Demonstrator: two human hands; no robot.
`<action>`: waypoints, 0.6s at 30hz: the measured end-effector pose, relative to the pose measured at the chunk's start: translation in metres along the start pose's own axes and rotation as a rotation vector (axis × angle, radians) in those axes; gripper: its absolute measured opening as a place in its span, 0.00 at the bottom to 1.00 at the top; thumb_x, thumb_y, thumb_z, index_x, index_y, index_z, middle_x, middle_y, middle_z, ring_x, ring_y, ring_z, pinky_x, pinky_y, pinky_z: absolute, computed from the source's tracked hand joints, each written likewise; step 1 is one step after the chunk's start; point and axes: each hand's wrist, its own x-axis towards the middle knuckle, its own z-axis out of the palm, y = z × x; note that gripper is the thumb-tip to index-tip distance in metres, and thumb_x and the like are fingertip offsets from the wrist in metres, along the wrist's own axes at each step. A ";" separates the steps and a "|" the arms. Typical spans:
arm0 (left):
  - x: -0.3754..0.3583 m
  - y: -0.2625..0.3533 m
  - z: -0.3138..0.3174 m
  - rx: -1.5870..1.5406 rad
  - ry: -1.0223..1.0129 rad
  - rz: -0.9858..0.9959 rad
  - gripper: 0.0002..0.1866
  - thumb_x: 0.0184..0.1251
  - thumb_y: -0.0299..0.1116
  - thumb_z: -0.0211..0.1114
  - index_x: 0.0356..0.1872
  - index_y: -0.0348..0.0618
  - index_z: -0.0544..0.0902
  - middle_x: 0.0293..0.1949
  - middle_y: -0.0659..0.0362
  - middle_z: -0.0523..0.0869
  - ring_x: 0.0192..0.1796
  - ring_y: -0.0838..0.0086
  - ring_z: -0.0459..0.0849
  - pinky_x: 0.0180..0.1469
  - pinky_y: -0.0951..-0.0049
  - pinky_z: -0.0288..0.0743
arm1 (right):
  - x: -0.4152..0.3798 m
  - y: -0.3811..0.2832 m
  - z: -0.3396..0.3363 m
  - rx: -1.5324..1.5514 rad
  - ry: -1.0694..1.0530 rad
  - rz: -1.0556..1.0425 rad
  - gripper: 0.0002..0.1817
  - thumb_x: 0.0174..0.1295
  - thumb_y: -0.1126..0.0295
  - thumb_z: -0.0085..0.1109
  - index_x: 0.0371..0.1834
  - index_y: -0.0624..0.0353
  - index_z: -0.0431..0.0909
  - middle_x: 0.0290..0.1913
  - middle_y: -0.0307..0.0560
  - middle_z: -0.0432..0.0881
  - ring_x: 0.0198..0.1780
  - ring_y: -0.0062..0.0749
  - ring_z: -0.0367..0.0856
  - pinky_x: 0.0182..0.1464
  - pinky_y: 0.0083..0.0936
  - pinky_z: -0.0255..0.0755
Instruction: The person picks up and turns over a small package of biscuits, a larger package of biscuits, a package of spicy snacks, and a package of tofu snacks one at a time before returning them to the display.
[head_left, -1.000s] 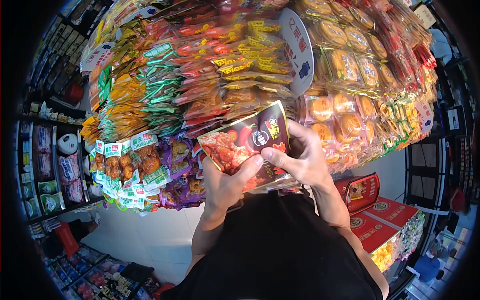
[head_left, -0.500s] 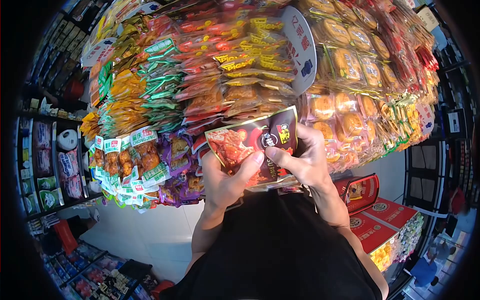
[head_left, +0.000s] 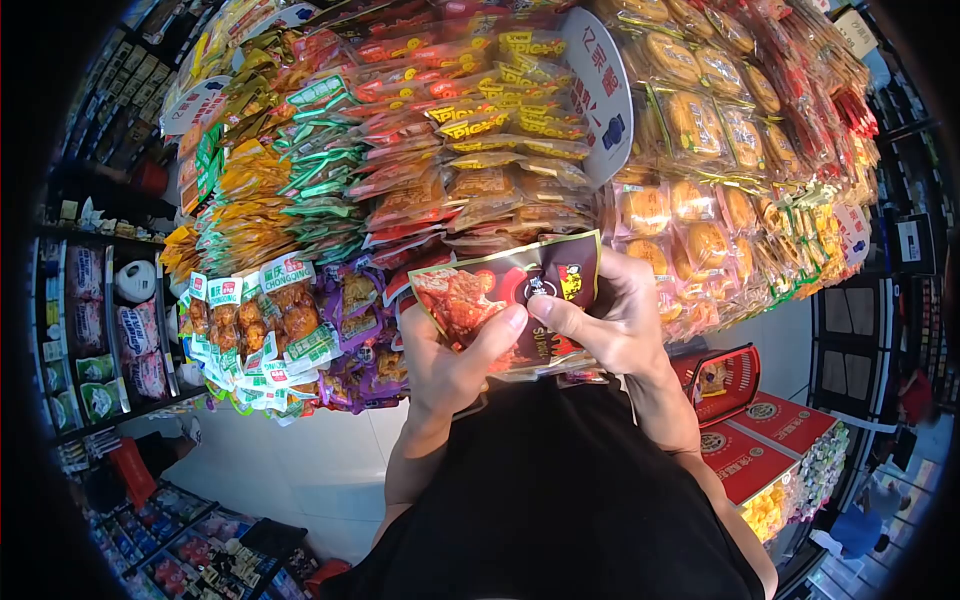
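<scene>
A dark snack packet with a picture of reddish meat and a pale gold border is held up in front of my chest. My left hand grips its left side, thumb across the front. On the right side my right hand grips it too, its thumb pressing near the round logo. The fingers behind the packet are hidden. Just beyond it lie rows of clear-wrapped snacks with yellow tops. White and green packets of brown food and purple packets are to the left of my left hand.
Round wrapped cakes fill the display's right side, beside a white sign. A red basket and red boxes stand at my right. Shelves line the left, with pale floor between.
The packet's top edge has tilted away and lower, so its face looks flatter and more foreshortened. Both hands keep their hold in nearly the same place.
</scene>
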 end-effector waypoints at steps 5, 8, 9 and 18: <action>0.001 -0.006 -0.004 0.059 0.000 -0.016 0.08 0.57 0.25 0.74 0.36 0.34 0.84 0.30 0.63 0.87 0.32 0.85 0.81 0.35 0.80 0.74 | -0.002 0.004 0.005 0.063 0.049 0.056 0.09 0.61 0.79 0.68 0.43 0.66 0.81 0.36 0.38 0.82 0.37 0.14 0.76 0.39 0.18 0.73; 0.000 -0.005 -0.004 0.033 0.000 -0.034 0.08 0.57 0.25 0.74 0.36 0.35 0.84 0.30 0.63 0.87 0.32 0.85 0.81 0.35 0.80 0.74 | -0.002 0.004 0.007 0.048 0.056 0.028 0.09 0.61 0.78 0.68 0.43 0.67 0.82 0.36 0.39 0.82 0.37 0.15 0.77 0.39 0.19 0.73; 0.000 -0.004 -0.003 0.019 0.009 -0.047 0.08 0.57 0.25 0.74 0.35 0.35 0.84 0.31 0.63 0.87 0.32 0.85 0.81 0.35 0.80 0.74 | -0.002 0.003 0.007 0.048 0.057 0.029 0.09 0.61 0.78 0.68 0.43 0.67 0.82 0.36 0.39 0.82 0.37 0.15 0.77 0.39 0.19 0.73; 0.002 0.003 0.000 -0.020 0.013 -0.040 0.09 0.60 0.25 0.73 0.39 0.34 0.85 0.32 0.63 0.87 0.33 0.84 0.82 0.36 0.80 0.74 | 0.000 0.003 0.012 -0.020 0.118 0.010 0.09 0.60 0.78 0.70 0.42 0.66 0.83 0.34 0.40 0.83 0.36 0.18 0.78 0.39 0.20 0.73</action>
